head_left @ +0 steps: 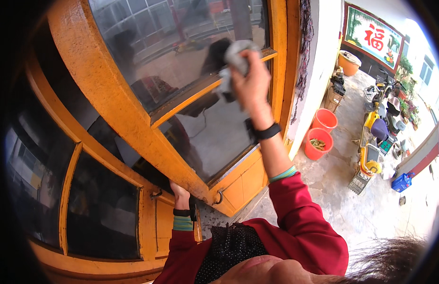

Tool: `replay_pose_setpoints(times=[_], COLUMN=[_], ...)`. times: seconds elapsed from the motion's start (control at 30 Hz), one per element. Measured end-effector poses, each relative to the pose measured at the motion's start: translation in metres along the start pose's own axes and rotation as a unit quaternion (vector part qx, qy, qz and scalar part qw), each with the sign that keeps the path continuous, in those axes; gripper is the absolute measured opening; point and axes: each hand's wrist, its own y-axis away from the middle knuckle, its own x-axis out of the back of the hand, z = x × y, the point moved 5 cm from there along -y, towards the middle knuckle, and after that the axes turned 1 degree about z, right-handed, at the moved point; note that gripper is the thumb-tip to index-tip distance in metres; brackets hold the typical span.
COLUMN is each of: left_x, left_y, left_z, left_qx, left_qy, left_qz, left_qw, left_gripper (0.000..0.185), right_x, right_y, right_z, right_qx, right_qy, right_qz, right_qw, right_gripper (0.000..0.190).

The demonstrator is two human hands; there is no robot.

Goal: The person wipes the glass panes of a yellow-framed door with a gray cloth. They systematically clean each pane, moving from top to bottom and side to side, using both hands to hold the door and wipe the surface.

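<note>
My right hand (253, 80) is raised and grips a grey cloth (240, 53), slightly blurred, in front of the middle rail of an orange wooden door (109, 88) with glass panes. The cloth overlaps the rail and the upper glass pane (191, 42); whether it touches the glass I cannot tell. Below the rail is the lower glass pane (212, 138). My left hand (180, 194) is low at the edge of this door, its fingers hidden behind the frame. A metal ring handle (218, 197) hangs close by on the door. Black bands are on both wrists.
A second orange door leaf (145, 220) with glass stands at the left. At the right, two red buckets (325, 120) stand by the wall, one holding plant scraps. Farther off are a yellow electric bike (371, 120), potted plants (405, 67), an orange pot (349, 65) and a blue container (402, 183).
</note>
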Motion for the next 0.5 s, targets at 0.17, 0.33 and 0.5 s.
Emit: replay_pose_setpoints(times=[0.17,0.33,0.5], left_x=[0.006,0.007,0.002], left_y=[-0.001,0.000,0.004], left_z=[-0.003,-0.001,0.004], left_qx=[-0.010,-0.014,-0.005], left_qy=[0.000,-0.014,-0.021], left_qz=[0.034,0.035,0.041], left_qw=[0.999,0.999,0.999], left_gripper=[0.054,0.055,0.058], right_x=[-0.036,-0.031,0.000], right_y=[0.079,0.068,0.014], right_z=[-0.124,-0.122,-0.031], right_qx=[0.118,0.127,0.106], right_qy=[-0.091,-0.096,-0.006], right_qz=[-0.107,-0.122,-0.015], right_qw=[0.983,0.980,0.994], right_gripper=[0.045,0.045,0.041])
